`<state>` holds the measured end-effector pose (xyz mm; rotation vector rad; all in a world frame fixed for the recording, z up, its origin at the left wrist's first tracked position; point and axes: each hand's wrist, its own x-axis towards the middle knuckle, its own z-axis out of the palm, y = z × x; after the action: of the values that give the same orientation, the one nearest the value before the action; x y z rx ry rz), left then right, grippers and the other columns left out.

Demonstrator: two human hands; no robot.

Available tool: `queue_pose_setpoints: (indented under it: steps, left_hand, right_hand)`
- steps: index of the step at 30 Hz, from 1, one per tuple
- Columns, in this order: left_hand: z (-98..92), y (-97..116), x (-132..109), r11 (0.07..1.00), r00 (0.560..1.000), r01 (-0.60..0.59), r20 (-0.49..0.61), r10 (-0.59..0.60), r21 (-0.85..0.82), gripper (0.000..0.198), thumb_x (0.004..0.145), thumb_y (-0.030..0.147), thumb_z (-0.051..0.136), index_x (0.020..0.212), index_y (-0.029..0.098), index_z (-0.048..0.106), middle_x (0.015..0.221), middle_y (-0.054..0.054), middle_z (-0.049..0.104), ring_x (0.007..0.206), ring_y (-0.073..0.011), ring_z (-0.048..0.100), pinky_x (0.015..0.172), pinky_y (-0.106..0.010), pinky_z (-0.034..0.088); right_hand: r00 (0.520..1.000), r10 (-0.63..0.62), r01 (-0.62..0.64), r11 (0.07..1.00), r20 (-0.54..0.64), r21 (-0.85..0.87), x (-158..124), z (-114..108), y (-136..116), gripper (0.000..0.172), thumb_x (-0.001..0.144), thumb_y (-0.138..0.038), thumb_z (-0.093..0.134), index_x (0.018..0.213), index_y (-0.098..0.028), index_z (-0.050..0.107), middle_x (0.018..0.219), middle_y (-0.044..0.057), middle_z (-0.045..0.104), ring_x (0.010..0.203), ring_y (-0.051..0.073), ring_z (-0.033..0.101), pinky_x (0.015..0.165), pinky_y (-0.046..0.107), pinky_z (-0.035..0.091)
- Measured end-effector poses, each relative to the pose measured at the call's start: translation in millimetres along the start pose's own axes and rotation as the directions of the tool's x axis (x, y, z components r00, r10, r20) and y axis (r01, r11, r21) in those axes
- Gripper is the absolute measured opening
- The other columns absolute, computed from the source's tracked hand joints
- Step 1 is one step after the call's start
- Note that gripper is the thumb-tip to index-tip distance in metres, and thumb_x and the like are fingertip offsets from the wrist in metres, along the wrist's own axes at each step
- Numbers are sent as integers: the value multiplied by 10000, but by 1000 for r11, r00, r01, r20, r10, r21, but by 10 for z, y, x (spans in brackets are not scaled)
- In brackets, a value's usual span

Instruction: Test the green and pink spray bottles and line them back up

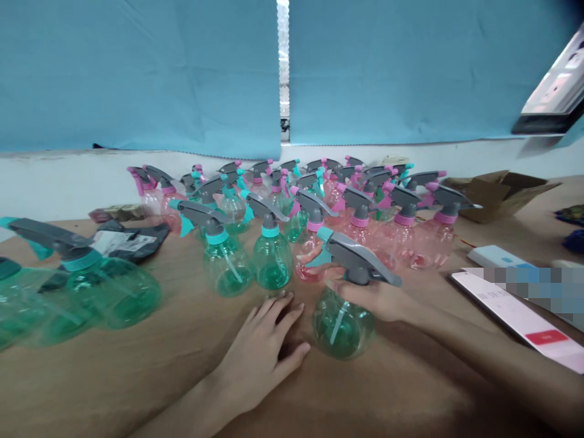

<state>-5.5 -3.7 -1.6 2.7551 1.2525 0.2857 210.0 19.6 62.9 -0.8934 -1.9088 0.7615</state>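
Note:
My right hand (371, 296) is wrapped round the neck of a green spray bottle (344, 328) with a grey and teal trigger head. That bottle stands upright, or very nearly so, at the front of the group; I cannot tell whether its base touches the table. To its left, my left hand (269, 340) lies palm down on the wooden table (182, 371), fingers spread, holding nothing. Just beyond my left fingertips are a green spray bottle (272, 258) with a teal collar and another green spray bottle (227, 264). A pink spray bottle (310, 249) is partly hidden behind my right fingers.
Several more pink and green spray bottles (396, 234) crowd the back. Green bottles (114, 292) stand at the left by a dark plastic packet (132, 238). A phone (515, 316), a white box (497, 257) and an open cardboard box (493, 194) lie at the right. Blue cloth (137, 73) hangs behind.

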Motion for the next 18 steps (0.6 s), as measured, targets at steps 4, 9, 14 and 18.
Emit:
queue_pose_setpoints:
  steps: [4,9,14,18]
  left_hand:
    - [2,1,-6,1000,1000,-5,0,5,1,486,913,420,496,1335,184,451,1390,-113,430,1268,-301,369,994,-476,355]
    - [7,-2,-8,1000,1000,2,1,-2,0,491,912,423,497,1340,187,448,1394,-110,427,1270,-306,367,997,-482,350]
    - [2,2,5,1000,1000,5,2,-5,2,489,907,416,511,1333,182,456,1390,-118,433,1268,-309,371,995,-483,354]
    - [1,2,0,1000,1000,-5,-11,5,-2,485,906,416,509,1325,177,463,1387,-122,435,1266,-312,373,993,-494,353]
  right_hand:
    - [1000,-20,22,995,-17,101,5,30,52,401,705,-114,511,1064,-278,585,1040,-1,645,776,141,648,757,295,539]
    - [999,-3,2,1000,-33,-19,-16,40,70,392,756,-175,528,1131,-281,561,940,9,663,648,145,629,652,299,548]
    - [999,-4,5,1000,-54,24,1,60,81,402,765,-150,534,1141,-292,549,982,10,664,693,140,645,681,286,551]
    - [999,-13,17,996,-47,92,13,79,89,421,763,-117,544,1148,-287,541,1111,16,634,842,150,663,774,294,551]
